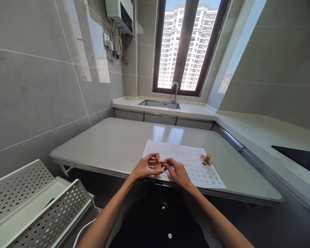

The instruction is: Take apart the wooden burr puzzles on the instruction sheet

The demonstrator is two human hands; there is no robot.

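Your forearms (111,210) lead to the wooden assembly (157,161) above the near edge of the bench (103,148); left hand (142,167) clamped round its block (158,166), right hand (177,171) pinching its side stick (163,161); best, probably, to steady the block and ease the stick straight.

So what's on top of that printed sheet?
On the printed sheet, a wooden burr puzzle sits at the right edge. The left hand and right hand hold a second puzzle over its left part. Print behind these is covered.

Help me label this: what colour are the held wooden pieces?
The wooden pieces are light brown, best in head view.
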